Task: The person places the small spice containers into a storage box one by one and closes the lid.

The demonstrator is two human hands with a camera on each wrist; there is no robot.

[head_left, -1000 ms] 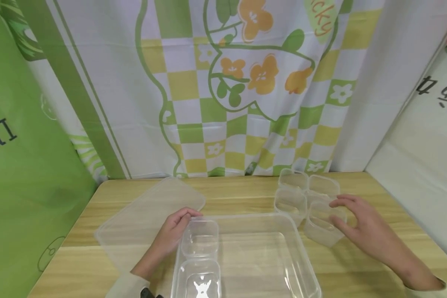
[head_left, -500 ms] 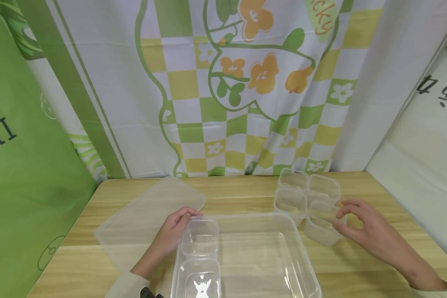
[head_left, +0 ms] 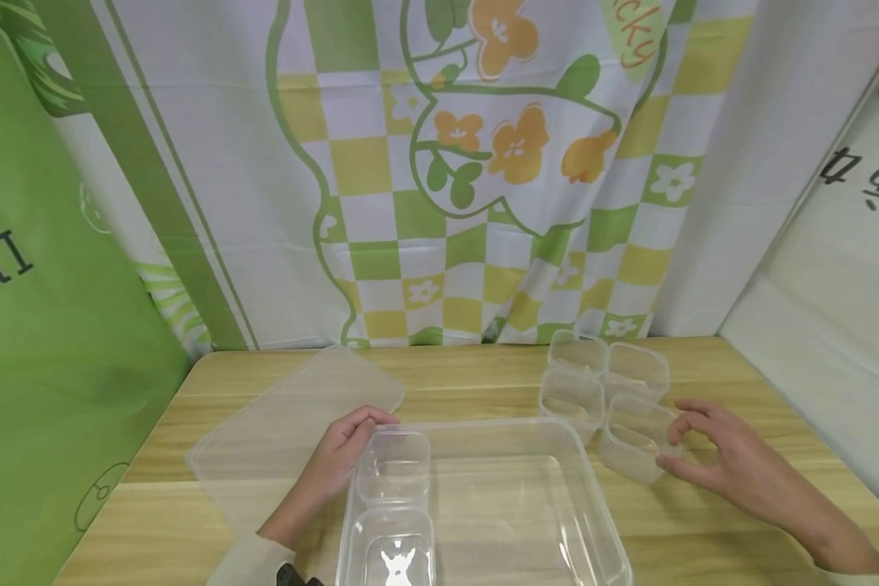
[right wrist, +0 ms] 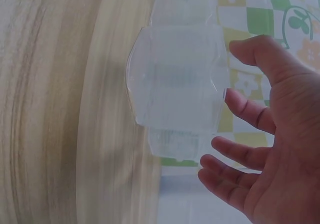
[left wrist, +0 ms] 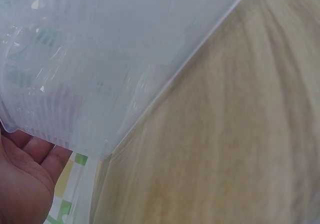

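A large clear plastic box (head_left: pixel 498 521) lies at the front, with two small clear containers (head_left: pixel 393 468) in a row along its left side. My left hand (head_left: pixel 344 452) holds the box's back left corner; in the left wrist view its fingers (left wrist: pixel 37 149) bend against the outer wall. Right of the box, several small clear containers (head_left: pixel 571 399) stand grouped. The nearest container of that group (head_left: pixel 633 452) is right by my right hand (head_left: pixel 732 464), whose fingers are spread and loosely bent. In the right wrist view, nothing is between thumb and fingers.
A flat translucent lid (head_left: pixel 286 423) lies on the wooden table (head_left: pixel 476 378), behind and left of the large box. Printed cloth (head_left: pixel 483 244) hangs at the table's back edge, with a green sheet (head_left: pixel 51 366) to the left and a white one (head_left: pixel 835 325) to the right.
My right hand has shifted slightly right and down, away from the nearest small container, its thumb and fingers drawing a little closer together. The left hand and the large box have stayed put.
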